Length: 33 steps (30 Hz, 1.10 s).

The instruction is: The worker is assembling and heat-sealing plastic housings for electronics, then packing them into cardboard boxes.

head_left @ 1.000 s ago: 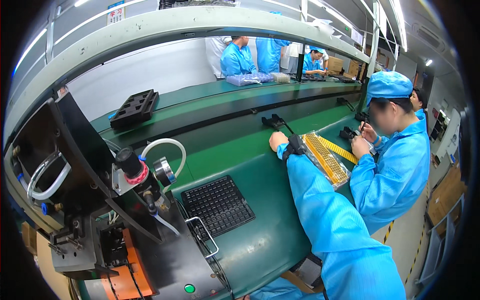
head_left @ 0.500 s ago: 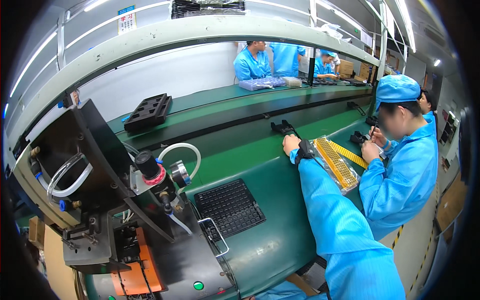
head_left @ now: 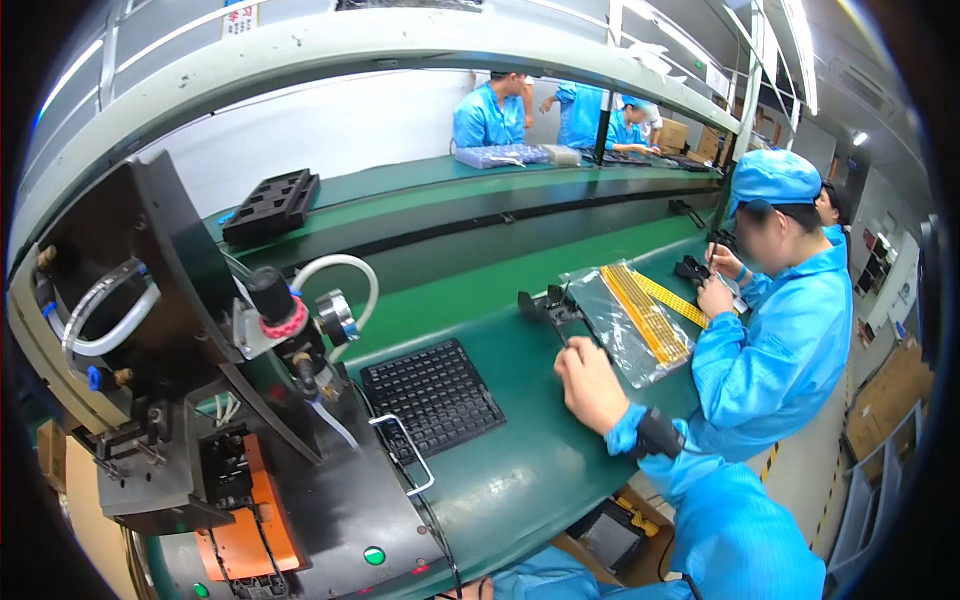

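Observation:
My right hand point(head_left: 592, 385) is over the green bench mat, its fingers closed on the thin end of a black plastic part point(head_left: 548, 306). The wider, forked end of that part points away from me. Just to its right lies a clear plastic bag point(head_left: 622, 325) with yellow gridded strips point(head_left: 648, 318) on it or in it; I cannot tell which. Only a sliver of my left hand point(head_left: 480, 590) shows at the lower edge, beside the black machine base, and its fingers are mostly cut off.
A press machine point(head_left: 150, 300) with air hoses, a gauge point(head_left: 336, 317) and an orange fixture point(head_left: 262, 500) stands at left. Beside it lies a black gridded tray point(head_left: 433, 398). A co-worker point(head_left: 775, 330) in blue sits at right, handling a small black part. An open box point(head_left: 620, 530) is below the bench edge.
My right hand has drawn back toward me, bringing the black plastic part nearer. The view has shifted slightly, and the box under the bench edge shows more.

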Each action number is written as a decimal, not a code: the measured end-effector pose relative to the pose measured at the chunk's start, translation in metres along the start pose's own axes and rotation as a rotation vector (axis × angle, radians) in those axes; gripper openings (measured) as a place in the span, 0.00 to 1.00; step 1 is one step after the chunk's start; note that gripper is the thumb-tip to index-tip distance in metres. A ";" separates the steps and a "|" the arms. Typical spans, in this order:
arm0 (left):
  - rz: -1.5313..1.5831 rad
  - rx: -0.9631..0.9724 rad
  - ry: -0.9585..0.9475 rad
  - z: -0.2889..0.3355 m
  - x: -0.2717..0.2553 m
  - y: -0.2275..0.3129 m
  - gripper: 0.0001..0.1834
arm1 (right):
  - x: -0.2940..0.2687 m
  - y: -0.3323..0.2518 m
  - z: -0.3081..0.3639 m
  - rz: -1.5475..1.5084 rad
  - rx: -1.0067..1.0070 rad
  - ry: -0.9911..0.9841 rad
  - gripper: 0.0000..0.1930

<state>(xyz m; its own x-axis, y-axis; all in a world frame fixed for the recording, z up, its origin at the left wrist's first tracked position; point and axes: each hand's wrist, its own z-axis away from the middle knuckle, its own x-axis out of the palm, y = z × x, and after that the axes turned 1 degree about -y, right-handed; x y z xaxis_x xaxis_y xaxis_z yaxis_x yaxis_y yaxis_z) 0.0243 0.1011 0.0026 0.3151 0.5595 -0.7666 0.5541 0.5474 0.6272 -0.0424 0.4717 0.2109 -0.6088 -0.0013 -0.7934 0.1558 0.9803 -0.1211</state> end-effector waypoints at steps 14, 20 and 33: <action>0.009 0.012 -0.117 -0.009 -0.032 0.017 0.12 | -0.042 0.001 0.020 -1.190 0.482 -0.088 0.09; -0.036 -0.039 -0.257 -0.010 -0.035 0.015 0.14 | -0.048 0.021 -0.002 -1.121 0.551 -0.274 0.09; 0.029 0.056 -0.132 -0.021 -0.034 0.015 0.13 | -0.031 0.043 -0.021 -0.499 0.093 -0.338 0.06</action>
<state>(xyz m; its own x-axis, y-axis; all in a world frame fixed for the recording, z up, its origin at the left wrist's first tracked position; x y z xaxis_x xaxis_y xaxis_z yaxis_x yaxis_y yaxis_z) 0.0054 0.1035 0.0414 0.4280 0.4863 -0.7617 0.5839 0.4945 0.6438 -0.0338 0.5184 0.2427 -0.3477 -0.5333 -0.7712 -0.0083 0.8242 -0.5663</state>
